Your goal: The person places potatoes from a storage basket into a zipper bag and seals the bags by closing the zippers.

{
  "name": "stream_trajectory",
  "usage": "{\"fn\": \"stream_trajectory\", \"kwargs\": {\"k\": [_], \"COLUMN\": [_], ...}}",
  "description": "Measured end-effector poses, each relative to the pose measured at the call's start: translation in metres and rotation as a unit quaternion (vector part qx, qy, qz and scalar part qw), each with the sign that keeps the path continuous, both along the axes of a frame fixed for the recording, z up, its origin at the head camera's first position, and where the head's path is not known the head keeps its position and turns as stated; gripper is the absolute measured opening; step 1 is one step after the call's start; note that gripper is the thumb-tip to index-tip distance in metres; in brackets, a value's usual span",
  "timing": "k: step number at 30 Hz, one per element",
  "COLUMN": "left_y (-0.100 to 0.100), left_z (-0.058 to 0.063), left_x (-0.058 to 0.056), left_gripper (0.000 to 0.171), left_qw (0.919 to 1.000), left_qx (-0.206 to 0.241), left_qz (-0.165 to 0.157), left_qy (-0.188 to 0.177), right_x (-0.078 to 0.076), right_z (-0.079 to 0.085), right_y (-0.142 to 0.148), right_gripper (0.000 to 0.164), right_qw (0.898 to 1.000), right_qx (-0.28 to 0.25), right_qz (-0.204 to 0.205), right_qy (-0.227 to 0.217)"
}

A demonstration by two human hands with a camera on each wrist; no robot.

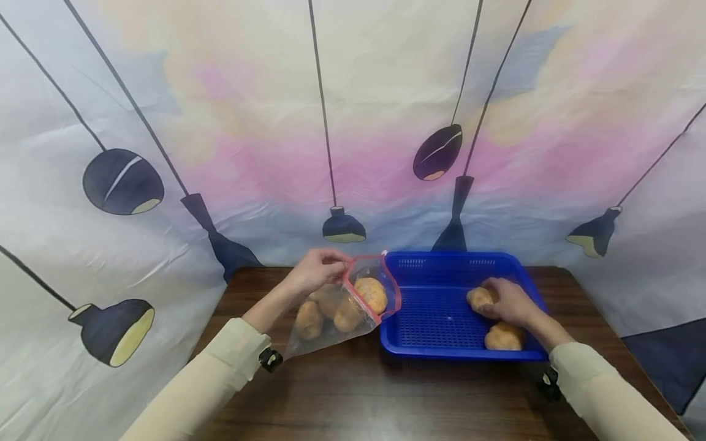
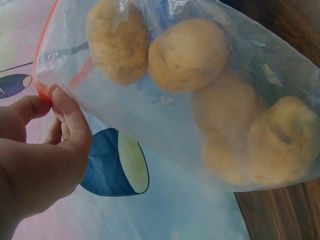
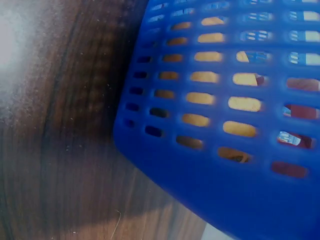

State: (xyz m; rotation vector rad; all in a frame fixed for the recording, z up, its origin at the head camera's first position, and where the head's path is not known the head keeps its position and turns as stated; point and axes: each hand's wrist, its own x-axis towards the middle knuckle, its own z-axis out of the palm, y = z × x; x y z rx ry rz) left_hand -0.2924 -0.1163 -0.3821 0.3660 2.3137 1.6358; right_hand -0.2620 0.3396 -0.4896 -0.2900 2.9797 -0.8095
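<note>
My left hand [image 1: 318,271] pinches the red-edged mouth of a clear zip bag [image 1: 318,346] between thumb and fingers. Several potatoes [image 2: 187,55] lie inside the bag, and one potato [image 1: 371,295] sits right at its mouth. The bag's opening spreads toward the blue plastic basket [image 1: 421,353] and overlaps its left rim in the head view. Inside the basket, my right hand [image 1: 510,301] grips a potato [image 1: 477,299] with fingers over its top and side. Another potato [image 1: 504,337] rests just below that hand, by the near right corner. The right wrist view shows only the basket's slotted side [image 3: 175,167], which hides the hand.
Under everything is a dark brown wooden table [image 1: 353,398]. Behind it hangs a cloth backdrop [image 1: 380,122] printed with black lamps. A dark band [image 1: 270,359] sits at my left cuff, and another [image 1: 550,383] at my right.
</note>
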Motion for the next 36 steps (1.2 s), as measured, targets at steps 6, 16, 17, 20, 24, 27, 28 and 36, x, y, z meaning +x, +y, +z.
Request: {"fn": "stream_trajectory", "kwargs": {"k": [6, 16, 17, 20, 24, 27, 28, 36], "left_y": [0.0005, -0.0013, -0.0013, -0.0018, -0.0030, -0.0029, -0.0028, -0.0017], "left_z": [0.0007, 0.0001, -0.0007, -0.0016, -0.0020, -0.0037, -0.0045, -0.0044], "left_x": [0.0018, 0.0037, 0.0032, 0.0028, 0.0038, 0.0033, 0.0028, 0.0021], "left_gripper": [0.028, 0.027, 0.027, 0.027, 0.027, 0.026, 0.026, 0.028], "left_qw": [0.9996, 0.9996, 0.9997, 0.9998, 0.9994, 0.9993, 0.9994, 0.9996], "left_qx": [0.011, -0.013, -0.012, -0.018, -0.033, -0.034, -0.033, -0.027], "left_qz": [0.001, 0.002, -0.001, -0.007, -0.007, -0.006, -0.006, -0.005], "left_qy": [-0.025, -0.023, -0.020, -0.009, 0.006, 0.013, 0.013, 0.000], "right_x": [0.0049, 0.0027, 0.0024, 0.0014, 0.0002, 0.0002, 0.0005, -0.0002], "right_z": [0.0032, -0.0003, 0.0001, 0.0007, 0.0010, 0.0002, 0.0001, -0.0023], "right_y": [-0.0011, -0.0006, 0.0000, 0.0003, -0.0005, -0.0001, -0.0002, -0.0004], "right_gripper": [0.058, 0.055, 0.055, 0.054, 0.054, 0.055, 0.056, 0.056], "right_qw": [1.000, 1.000, 1.000, 1.000, 1.000, 1.000, 1.000, 1.000], "right_qx": [0.012, 0.019, 0.020, 0.018, 0.017, 0.020, 0.021, 0.024], "right_qz": [0.000, 0.010, 0.010, 0.005, 0.003, 0.006, 0.007, 0.008], "right_qy": [-0.003, -0.007, -0.008, -0.012, -0.017, -0.014, -0.014, -0.013]}}
